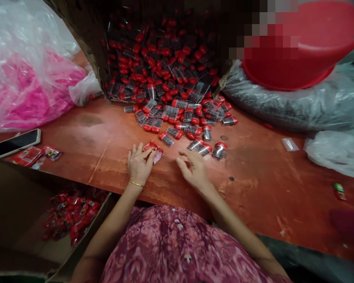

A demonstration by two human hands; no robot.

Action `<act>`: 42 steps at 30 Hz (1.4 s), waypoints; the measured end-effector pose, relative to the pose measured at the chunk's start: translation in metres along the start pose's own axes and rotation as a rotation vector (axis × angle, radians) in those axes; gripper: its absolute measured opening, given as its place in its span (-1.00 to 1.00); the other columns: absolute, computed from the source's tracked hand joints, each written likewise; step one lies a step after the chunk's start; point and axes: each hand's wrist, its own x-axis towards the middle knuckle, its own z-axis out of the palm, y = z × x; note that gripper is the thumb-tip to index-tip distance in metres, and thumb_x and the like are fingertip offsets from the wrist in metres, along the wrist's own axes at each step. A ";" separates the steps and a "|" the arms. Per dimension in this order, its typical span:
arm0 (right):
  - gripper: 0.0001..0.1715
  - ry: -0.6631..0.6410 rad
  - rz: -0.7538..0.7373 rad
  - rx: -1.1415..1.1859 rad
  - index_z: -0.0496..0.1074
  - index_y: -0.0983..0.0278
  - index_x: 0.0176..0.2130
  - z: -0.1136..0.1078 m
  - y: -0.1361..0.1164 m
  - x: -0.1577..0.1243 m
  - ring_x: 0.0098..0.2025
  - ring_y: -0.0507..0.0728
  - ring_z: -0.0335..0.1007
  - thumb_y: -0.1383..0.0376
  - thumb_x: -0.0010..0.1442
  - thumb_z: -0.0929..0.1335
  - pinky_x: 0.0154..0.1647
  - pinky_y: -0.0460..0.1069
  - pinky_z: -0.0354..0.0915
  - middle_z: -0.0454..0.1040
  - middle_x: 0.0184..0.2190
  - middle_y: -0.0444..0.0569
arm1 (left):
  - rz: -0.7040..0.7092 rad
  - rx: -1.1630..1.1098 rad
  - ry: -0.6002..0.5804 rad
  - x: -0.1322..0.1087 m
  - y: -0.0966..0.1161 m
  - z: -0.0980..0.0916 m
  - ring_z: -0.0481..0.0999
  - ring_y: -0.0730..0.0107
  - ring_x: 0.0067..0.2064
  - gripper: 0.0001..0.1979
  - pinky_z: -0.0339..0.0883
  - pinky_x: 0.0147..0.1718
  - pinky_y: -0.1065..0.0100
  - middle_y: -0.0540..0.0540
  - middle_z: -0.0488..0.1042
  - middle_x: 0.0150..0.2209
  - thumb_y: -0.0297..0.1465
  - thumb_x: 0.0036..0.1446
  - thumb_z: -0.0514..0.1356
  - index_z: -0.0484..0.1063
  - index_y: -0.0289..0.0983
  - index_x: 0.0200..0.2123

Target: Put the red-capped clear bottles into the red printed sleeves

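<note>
Between thumb and fingers, my left hand (141, 164) holds a small red printed packet (155, 151) just above the table. My right hand (194, 169) is a little to the right of it, fingers apart, with nothing visible in them. Just beyond that hand lie small clear containers with red caps (205, 149) and dark pieces inside. More of these spill toward me from a large cardboard box (94, 65) tipped on its side. What the packet contains is hard to make out.
A phone (17, 142) and red packets (28, 156) lie at the left, beside a bag of pink material (32, 90). Below the table edge, an open carton (14, 212) holds many red packets. A red basin (301, 51) rests on a dark-filled plastic bag (283, 106) at right.
</note>
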 end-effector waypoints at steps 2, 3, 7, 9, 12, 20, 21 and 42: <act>-0.66 -0.090 0.120 0.212 0.43 0.25 -0.22 0.021 -0.014 0.002 -0.25 0.17 0.41 0.07 0.10 0.31 -0.17 0.09 0.31 0.52 -0.29 0.05 | 0.029 -0.020 0.046 -0.003 0.009 -0.005 0.17 -0.05 0.22 -0.74 -0.06 0.14 -0.07 -0.16 0.36 0.11 -0.23 0.06 0.15 0.55 -0.12 -0.21; -0.63 -0.125 0.188 0.322 0.42 0.25 -0.22 0.031 -0.018 0.004 -0.28 0.15 0.41 0.05 0.08 0.32 -0.21 0.06 0.33 0.52 -0.30 0.03 | 0.044 -0.031 0.057 -0.005 0.014 -0.007 0.16 -0.04 0.23 -0.75 -0.09 0.16 -0.06 -0.15 0.35 0.11 -0.24 0.06 0.16 0.55 -0.12 -0.22; -0.63 -0.083 0.346 0.639 0.41 0.26 -0.27 0.052 -0.024 0.012 -0.29 0.09 0.39 0.03 0.09 0.29 -0.21 -0.01 0.31 0.51 -0.33 -0.05 | 0.062 -0.156 0.059 -0.011 0.030 -0.014 0.12 -0.01 0.25 -0.77 -0.17 0.20 -0.05 -0.11 0.36 0.11 -0.29 0.01 0.21 0.54 -0.11 -0.22; -0.67 -0.017 0.355 0.664 0.39 0.26 -0.35 0.051 -0.022 0.013 -0.34 0.06 0.35 0.05 0.12 0.27 -0.25 -0.04 0.29 0.47 -0.41 -0.09 | -0.023 -0.342 0.061 -0.014 0.033 -0.013 0.17 0.04 0.22 -0.67 -0.08 0.19 0.02 -0.12 0.38 0.10 -0.28 -0.04 0.26 0.50 -0.13 -0.13; -0.65 0.035 0.347 0.574 0.29 0.24 -0.50 0.041 -0.019 0.008 -0.50 0.02 0.21 0.06 0.14 0.23 -0.44 -0.08 0.19 0.32 -0.59 -0.17 | -0.322 -0.733 -0.099 -0.019 0.037 -0.009 0.44 0.11 0.01 -0.58 0.32 -0.06 0.18 -0.20 0.49 -0.06 -0.21 -0.10 0.29 0.48 -0.24 -0.13; -0.63 -0.019 0.168 0.293 0.23 0.22 -0.52 0.023 -0.013 -0.010 -0.51 0.02 0.14 0.11 0.23 0.16 -0.47 -0.08 0.11 0.25 -0.59 -0.16 | -0.710 -1.184 -0.377 -0.022 0.059 -0.007 0.47 0.49 -0.40 -0.61 0.36 -0.53 0.51 -0.03 0.51 -0.39 -0.20 -0.34 0.40 0.50 -0.31 -0.41; -0.63 -0.035 0.151 0.282 0.25 0.22 -0.51 0.020 -0.013 -0.010 -0.51 0.02 0.16 0.12 0.24 0.15 -0.46 -0.08 0.13 0.27 -0.57 -0.15 | -0.724 -1.190 -0.388 -0.021 0.060 -0.007 0.47 0.50 -0.41 -0.61 0.37 -0.52 0.51 -0.02 0.51 -0.39 -0.21 -0.35 0.40 0.49 -0.31 -0.42; -0.51 0.043 0.207 -0.708 0.32 0.36 0.04 -0.047 0.059 -0.039 -0.02 0.34 0.25 0.20 0.16 0.22 -0.08 0.18 0.20 0.37 0.00 0.21 | -0.837 -1.265 -0.468 -0.010 0.072 0.008 0.50 0.49 -0.48 -0.61 0.31 -0.54 0.52 0.01 0.52 -0.51 -0.24 -0.41 0.44 0.41 -0.30 -0.50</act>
